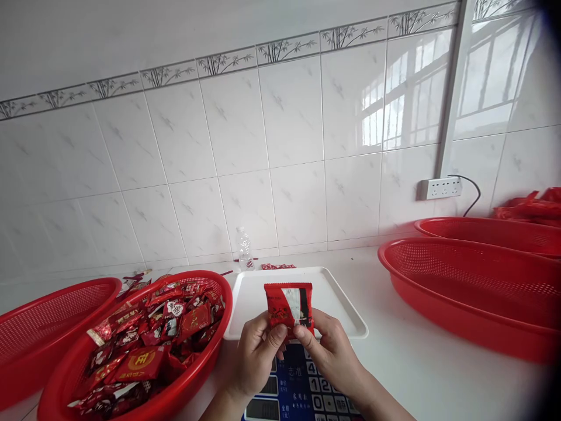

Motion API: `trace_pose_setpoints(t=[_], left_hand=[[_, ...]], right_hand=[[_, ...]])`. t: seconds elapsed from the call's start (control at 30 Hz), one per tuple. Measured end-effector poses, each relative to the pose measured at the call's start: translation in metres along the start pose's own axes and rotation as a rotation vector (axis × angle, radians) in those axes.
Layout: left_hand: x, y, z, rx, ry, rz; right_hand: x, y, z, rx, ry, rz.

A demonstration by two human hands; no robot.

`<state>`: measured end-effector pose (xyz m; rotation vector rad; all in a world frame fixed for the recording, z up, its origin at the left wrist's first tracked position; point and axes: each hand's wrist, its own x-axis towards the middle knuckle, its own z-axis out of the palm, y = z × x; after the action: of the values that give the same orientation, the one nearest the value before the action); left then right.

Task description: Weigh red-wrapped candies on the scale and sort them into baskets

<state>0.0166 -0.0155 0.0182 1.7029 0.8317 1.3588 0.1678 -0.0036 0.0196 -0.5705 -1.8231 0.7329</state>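
Note:
A small red snack packet [280, 301] with white and black panels stands upright between my two hands. My left hand [258, 348] pinches its lower left side, thumb in front. On the lower right side, my right hand [331, 345] grips it the same way. Below my hands lies a digital scale [295, 383] with a blue face, number keys and small displays, partly covered by my wrists. Behind the packet is the scale's white tray [254, 292]. To the left, a red basket [225, 310] is full of wrapped packets [144, 362], mostly red.
Another red basket [56, 310] sits at the far left. Two red baskets, one nearer [460, 310] and one behind [482, 225], stand on the right. A clear bottle [244, 248] is by the tiled wall, near a power strip [440, 188] with a black cable.

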Motion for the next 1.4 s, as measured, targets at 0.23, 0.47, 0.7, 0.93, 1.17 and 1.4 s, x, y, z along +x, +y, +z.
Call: trace_pose_setpoints(t=[0.23, 0.47, 0.7, 0.93, 1.17, 1.4], left_hand=[[0.001, 0.001, 0.001, -0.020, -0.015, -0.040], [-0.001, 0.006, 0.004, -0.062, -0.075, 0.010], [-0.001, 0.002, 0.002, -0.025, 0.032, 0.027], [0.000, 0.000, 0.002, -0.075, 0.043, 0.034], [-0.002, 0.000, 0.004, -0.079, 0.052, 0.003], [-0.003, -0.004, 0.002, 0.021, 0.137, 0.028]], right_hand=[[0.000, 0.001, 0.001, 0.047, 0.009, 0.032], [0.000, -0.002, 0.001, -0.070, 0.058, -0.017], [0.001, -0.002, 0.003, -0.003, -0.009, 0.014], [0.000, 0.001, 0.000, -0.051, 0.017, 0.019], [-0.002, 0.004, 0.003, -0.124, 0.031, -0.073], [-0.001, 0.007, 0.005, -0.056, 0.006, 0.029]])
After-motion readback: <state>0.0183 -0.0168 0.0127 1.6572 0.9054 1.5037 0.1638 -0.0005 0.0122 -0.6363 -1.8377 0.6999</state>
